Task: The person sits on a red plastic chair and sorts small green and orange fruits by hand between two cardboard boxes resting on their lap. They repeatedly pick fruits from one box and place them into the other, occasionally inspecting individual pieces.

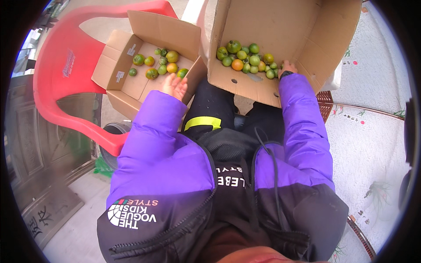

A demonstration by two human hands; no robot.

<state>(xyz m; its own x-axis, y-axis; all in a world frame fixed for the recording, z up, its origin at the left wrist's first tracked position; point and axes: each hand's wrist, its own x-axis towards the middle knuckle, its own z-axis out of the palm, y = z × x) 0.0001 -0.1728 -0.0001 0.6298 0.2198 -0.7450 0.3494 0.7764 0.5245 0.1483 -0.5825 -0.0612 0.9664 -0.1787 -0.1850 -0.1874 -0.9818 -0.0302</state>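
My left hand (pixel 175 86) is over the near side of a smaller cardboard box (pixel 126 100), its fingers apart and nothing in it, close to a green-orange tomato (pixel 182 73). Several green, yellow and orange tomatoes lie spread on that box's floor. At the right, a larger cardboard box (pixel 260 19) is tilted towards me, with a heap of mostly green tomatoes (pixel 254 60) along its lower side. My right hand (pixel 288 67) reaches into this box at the right end of the heap, beside small green tomatoes (pixel 270 74). Its fingertips are partly hidden, so its hold cannot be told.
A red plastic chair (pixel 49 72) curves around the smaller box. Part of a white chair (pixel 334 79) shows behind the larger box. A dark round container (pixel 113 128) and a green plastic bag (pixel 104 167) are at the left. A patterned white surface (pixel 368 148) lies at the right.
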